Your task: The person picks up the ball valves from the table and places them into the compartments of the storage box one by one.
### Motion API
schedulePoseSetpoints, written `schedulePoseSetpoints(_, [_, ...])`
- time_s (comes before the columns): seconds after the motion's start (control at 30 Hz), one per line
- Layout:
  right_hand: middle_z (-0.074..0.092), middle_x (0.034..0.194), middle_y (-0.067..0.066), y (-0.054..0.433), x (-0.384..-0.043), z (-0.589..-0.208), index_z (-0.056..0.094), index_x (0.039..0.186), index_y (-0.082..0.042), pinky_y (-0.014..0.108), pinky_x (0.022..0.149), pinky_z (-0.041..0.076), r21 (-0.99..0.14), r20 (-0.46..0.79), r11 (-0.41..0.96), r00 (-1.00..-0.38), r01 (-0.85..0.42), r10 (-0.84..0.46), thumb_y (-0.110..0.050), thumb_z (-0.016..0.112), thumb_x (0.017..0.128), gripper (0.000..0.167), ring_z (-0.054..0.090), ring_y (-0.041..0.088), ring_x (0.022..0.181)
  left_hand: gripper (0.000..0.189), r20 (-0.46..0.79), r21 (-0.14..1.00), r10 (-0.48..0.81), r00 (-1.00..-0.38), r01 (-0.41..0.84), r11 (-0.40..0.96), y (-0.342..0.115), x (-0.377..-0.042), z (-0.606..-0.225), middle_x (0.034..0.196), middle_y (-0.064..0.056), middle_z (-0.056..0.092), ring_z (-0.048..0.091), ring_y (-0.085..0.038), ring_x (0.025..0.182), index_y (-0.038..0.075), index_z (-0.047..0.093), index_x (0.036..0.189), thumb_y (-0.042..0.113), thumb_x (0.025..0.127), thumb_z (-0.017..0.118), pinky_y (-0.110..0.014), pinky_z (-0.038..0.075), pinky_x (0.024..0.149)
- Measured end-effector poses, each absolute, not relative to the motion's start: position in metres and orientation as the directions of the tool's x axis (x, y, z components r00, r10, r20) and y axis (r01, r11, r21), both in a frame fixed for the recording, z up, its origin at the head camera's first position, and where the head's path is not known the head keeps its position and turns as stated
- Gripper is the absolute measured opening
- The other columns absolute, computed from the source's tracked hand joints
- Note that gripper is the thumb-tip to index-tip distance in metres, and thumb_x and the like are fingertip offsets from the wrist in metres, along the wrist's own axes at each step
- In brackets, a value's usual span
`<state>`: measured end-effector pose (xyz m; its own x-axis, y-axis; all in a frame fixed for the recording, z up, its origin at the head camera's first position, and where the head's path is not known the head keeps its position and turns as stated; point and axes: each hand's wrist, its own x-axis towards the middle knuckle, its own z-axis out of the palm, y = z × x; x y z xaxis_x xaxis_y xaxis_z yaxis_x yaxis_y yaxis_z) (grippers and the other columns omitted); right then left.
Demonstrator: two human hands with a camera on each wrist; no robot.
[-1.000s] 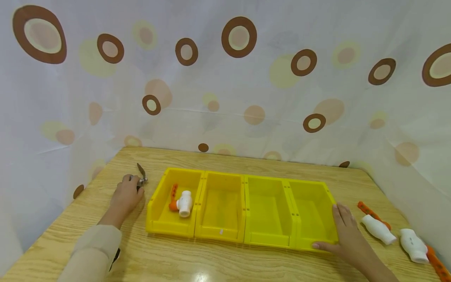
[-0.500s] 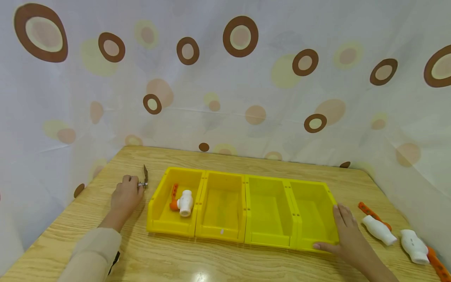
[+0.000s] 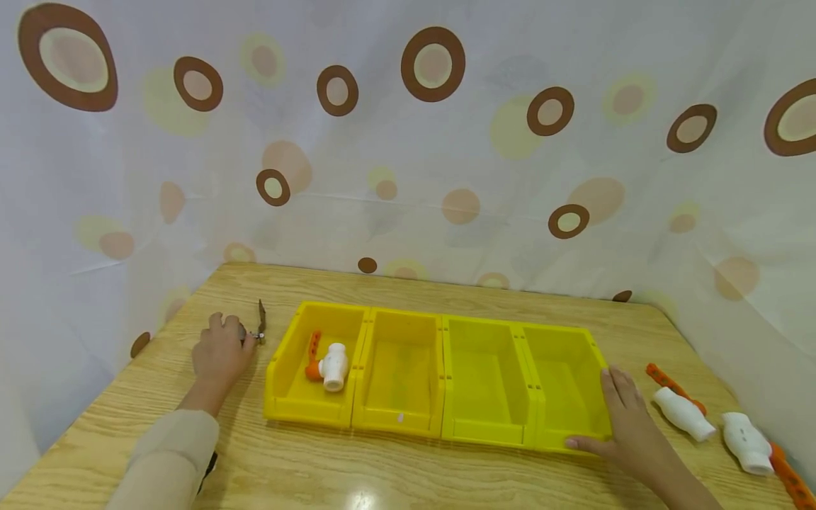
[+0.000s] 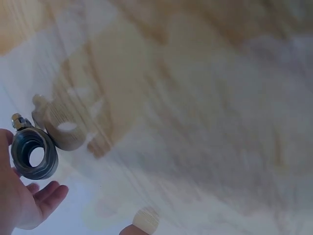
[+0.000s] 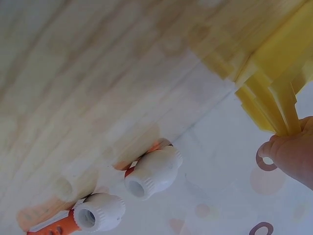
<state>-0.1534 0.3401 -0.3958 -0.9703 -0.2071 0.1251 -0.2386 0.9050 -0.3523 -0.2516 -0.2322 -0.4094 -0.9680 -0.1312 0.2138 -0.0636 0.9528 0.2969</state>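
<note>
In the head view, my left hand [image 3: 219, 354] is beside a metal valve [image 3: 261, 335] with a dark lever, left of the yellow bins [image 3: 398, 425]. The left wrist view shows the round, hollow end of that valve [image 4: 35, 154] next to the hand [image 4: 29, 203], whose lower fingers stand apart from it. My right hand [image 3: 631, 425] rests against the right end bin, fingers along its side wall and thumb at its front corner. The right wrist view has this hand [image 5: 296, 154] touching the bin's yellow edge [image 5: 279, 107].
A white plastic valve [image 3: 334, 367] with an orange handle lies in the leftmost bin. Two similar ones, the nearer white valve [image 3: 747, 445] and the farther white valve [image 3: 684, 414], lie right of my right hand. A patterned curtain [image 3: 408, 163] surrounds the wooden table [image 3: 306, 467].
The metal valve has turned slightly, its lever now pointing straighter away. My left hand has drawn a little left, with its fingers more spread. My right hand and the bins have stayed put.
</note>
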Motion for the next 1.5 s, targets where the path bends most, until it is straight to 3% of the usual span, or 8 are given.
schedulePoseSetpoints(0.2, [0.002,0.145,0.041,0.34,-0.153,-0.396,0.001,0.14,0.018,0.069,0.105,0.002,-0.351,0.13,0.905,-0.969,-0.242,-0.208,-0.047,0.074,0.07,0.121,-0.002,0.053,0.136,0.043,0.113,0.354,-0.167,-0.98,-0.117,0.928,-0.231,-0.254,-0.408,0.115,-0.037,0.042,0.053,-0.05,0.09,-0.014,0.042,0.117,0.023,0.094,0.042,-0.055,0.05,0.063])
schedulePoseSetpoints(0.47, [0.0,0.147,0.039,0.34,-0.153,-0.396,-0.001,0.141,0.017,0.071,0.102,0.007,-0.367,0.11,0.903,-0.974,-0.223,-0.196,-0.049,0.074,0.07,0.122,-0.003,0.053,0.136,0.049,0.048,0.425,-0.182,-0.982,-0.145,0.893,-0.229,-0.258,-0.406,0.128,-0.039,0.033,0.046,-0.056,0.105,-0.015,0.035,0.13,0.02,0.096,0.042,-0.061,0.047,0.078])
schedulePoseSetpoints(0.63, [0.001,0.147,0.039,0.339,-0.153,-0.395,-0.002,0.142,0.016,0.073,0.098,0.015,-0.364,0.102,0.908,-0.978,-0.207,-0.183,-0.049,0.074,0.069,0.123,-0.002,0.055,0.135,0.048,0.066,0.426,-0.171,-0.983,-0.127,0.896,-0.232,-0.259,-0.41,0.127,-0.038,0.035,0.046,-0.055,0.105,-0.013,0.037,0.13,0.02,0.095,0.045,-0.06,0.047,0.08])
schedulePoseSetpoints(0.87, [-0.001,0.146,0.04,0.34,-0.154,-0.395,-0.002,0.141,0.017,0.072,0.1,0.011,-0.371,0.099,0.904,-0.977,-0.214,-0.191,-0.049,0.074,0.069,0.123,-0.002,0.054,0.135,0.05,0.066,0.421,-0.111,-0.992,-0.073,0.904,-0.237,-0.256,-0.411,0.13,-0.039,0.034,0.045,-0.056,0.108,-0.014,0.036,0.132,0.02,0.095,0.045,-0.061,0.045,0.084])
schedulePoseSetpoints(1.17, [-0.002,0.146,0.04,0.34,-0.154,-0.395,-0.002,0.141,0.018,0.072,0.1,0.01,-0.384,0.097,0.898,-0.977,-0.215,-0.192,-0.048,0.075,0.07,0.123,-0.005,0.054,0.136,0.05,0.079,0.384,-0.064,-0.995,-0.029,0.923,-0.242,-0.249,-0.408,0.126,-0.04,0.035,0.047,-0.056,0.104,-0.013,0.037,0.13,0.02,0.093,0.042,-0.06,0.047,0.08])
schedulePoseSetpoints(1.33, [-0.002,0.147,0.039,0.34,-0.154,-0.396,-0.001,0.141,0.017,0.073,0.099,0.013,-0.375,0.101,0.902,-0.977,-0.214,-0.19,-0.048,0.074,0.069,0.123,-0.003,0.054,0.135,0.057,0.085,0.342,-0.087,-0.993,-0.053,0.938,-0.237,-0.25,-0.408,0.124,-0.04,0.035,0.047,-0.055,0.101,-0.015,0.038,0.127,0.031,0.094,0.044,-0.059,0.047,0.075])
schedulePoseSetpoints(1.5, [0.0,0.146,0.04,0.34,-0.153,-0.395,-0.001,0.141,0.017,0.073,0.099,0.012,-0.381,0.098,0.901,-0.978,-0.207,-0.184,-0.048,0.075,0.069,0.123,-0.003,0.054,0.135,0.057,0.108,0.267,-0.093,-0.99,-0.061,0.962,-0.229,-0.253,-0.411,0.11,-0.037,0.041,0.048,-0.05,0.092,-0.016,0.045,0.115,0.035,0.09,0.052,-0.056,0.046,0.071])
